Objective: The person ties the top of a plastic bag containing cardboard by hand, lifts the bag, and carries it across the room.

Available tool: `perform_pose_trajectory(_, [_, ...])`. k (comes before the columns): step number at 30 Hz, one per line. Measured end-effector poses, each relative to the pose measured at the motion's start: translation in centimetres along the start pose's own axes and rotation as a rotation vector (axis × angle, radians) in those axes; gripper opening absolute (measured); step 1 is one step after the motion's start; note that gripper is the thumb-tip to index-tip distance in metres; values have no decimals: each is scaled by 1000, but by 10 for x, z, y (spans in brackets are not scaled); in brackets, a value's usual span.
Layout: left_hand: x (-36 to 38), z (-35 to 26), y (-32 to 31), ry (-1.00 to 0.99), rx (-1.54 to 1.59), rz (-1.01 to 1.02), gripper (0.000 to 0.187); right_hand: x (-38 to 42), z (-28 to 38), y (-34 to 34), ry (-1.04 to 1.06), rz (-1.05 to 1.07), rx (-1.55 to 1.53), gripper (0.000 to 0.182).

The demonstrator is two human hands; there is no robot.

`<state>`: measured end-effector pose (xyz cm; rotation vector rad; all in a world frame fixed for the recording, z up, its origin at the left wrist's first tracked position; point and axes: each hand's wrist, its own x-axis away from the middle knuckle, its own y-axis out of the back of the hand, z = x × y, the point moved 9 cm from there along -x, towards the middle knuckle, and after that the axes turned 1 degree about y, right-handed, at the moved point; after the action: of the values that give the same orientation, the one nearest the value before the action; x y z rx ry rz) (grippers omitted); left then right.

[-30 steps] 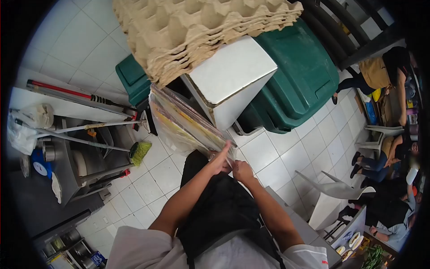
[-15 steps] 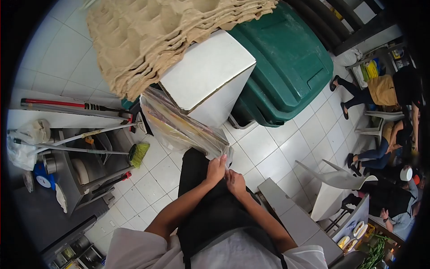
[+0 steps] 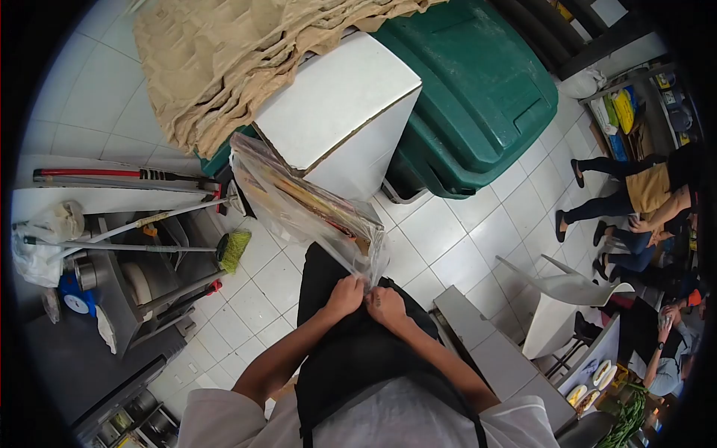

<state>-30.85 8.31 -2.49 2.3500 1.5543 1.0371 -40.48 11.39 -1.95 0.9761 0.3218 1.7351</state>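
Note:
A clear plastic bag (image 3: 299,201) with flat, coloured items inside leans against a white box (image 3: 340,101). My left hand (image 3: 346,296) is closed on the gathered end of the bag, just above my dark apron. Close beside it on the right, my right hand (image 3: 387,305) also grips the bunched plastic. The two hands nearly touch, knuckles up. Brown egg trays (image 3: 216,67) are stacked beside the white box.
A green lidded bin (image 3: 478,97) stands behind the box. Brooms, a green brush head (image 3: 236,251) and a metal shelf are at left. At right are a white chair (image 3: 556,299), a low tiled ledge (image 3: 493,351), plates of food and several people.
Both hands have moved down a little, toward my body, with the bag's end, and the left hand has turned into a fist. The people at right have shifted.

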Motion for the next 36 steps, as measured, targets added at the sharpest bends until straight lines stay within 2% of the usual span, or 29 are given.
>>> perform_pose_trajectory(1, [-7, -5, -4, -1, -2, 7, 35, 1, 2, -5, 5, 29, 24, 22])
perform_pose_trajectory(3, [-20, -12, -27, 43, -179, 187, 36, 2, 8, -10, 11, 75, 1, 23])
perform_pose_trajectory(6, [-44, 8, -43, 118, -166, 229, 38, 6, 20, -14, 21, 143, -28, 25])
perform_pose_trajectory(8, [-42, -13, -34, 64, -203, 165, 38, 13, 18, -18, 10, 166, -34, 25])
perform_pose_trajectory(10, [-38, -23, -23, 9, -241, 105, 38, 27, 18, -31, 38, 328, -524, 28])
perform_pose_trajectory(11, [-31, -23, -14, -42, -317, 30, 38, 26, 1, -29, 33, 326, -529, 28])
perform_pose_trajectory(13, [-24, -29, -7, -99, -392, -52, 38, 23, -65, -39, -564, 312, -1130, 36])
perform_pose_trajectory(17, [0, -31, -16, -65, -419, -49, 32, -20, -19, -45, -607, 436, -1333, 44])
perform_pose_trajectory(19, [10, -31, -9, -52, -421, -105, 30, -59, -18, -69, -469, 358, -977, 43])
perform_pose_trajectory(20, [9, -20, -14, 44, -462, 68, 27, -58, -20, -75, -470, 363, -986, 43])
perform_pose_trajectory(22, [18, -21, -17, -25, -436, 105, 27, -74, -12, -43, -23, 131, -189, 41])
perform_pose_trajectory(24, [17, -20, -20, -95, -392, 145, 27, -73, -23, -37, -20, 60, -138, 36])
perform_pose_trajectory(26, [15, 20, -20, 270, 115, 363, 38, -68, -25, -30, -11, 0, -83, 31])
perform_pose_trajectory(27, [11, 42, -12, 568, 402, 307, 58, -64, -27, -28, -53, 2, -109, 30])
perform_pose_trajectory(28, [5, 53, -18, 693, 671, 339, 75, -60, -26, -25, -96, 6, -137, 30])
perform_pose_trajectory(29, [-9, 45, -23, 662, 712, 513, 80, -54, -19, -18, -100, 9, -137, 30])
perform_pose_trajectory(30, [-27, 40, -24, 601, 606, 478, 90, -51, -12, -13, -119, 48, -74, 28])
perform_pose_trajectory(32, [-60, 32, -53, 653, 863, 538, 73, -45, 0, -6, -146, 93, -16, 27])
perform_pose_trajectory(33, [-71, 29, -64, 654, 863, 541, 73, -47, 2, -1, -152, 120, 30, 25])
perform_pose_trajectory(35, [-88, 40, -62, 715, 698, 316, 64, -47, 2, -2, -160, 150, 76, 25])
perform_pose_trajectory(36, [-88, 46, -63, 821, 731, 261, 57, -49, 5, 0, -143, 130, 73, 23])
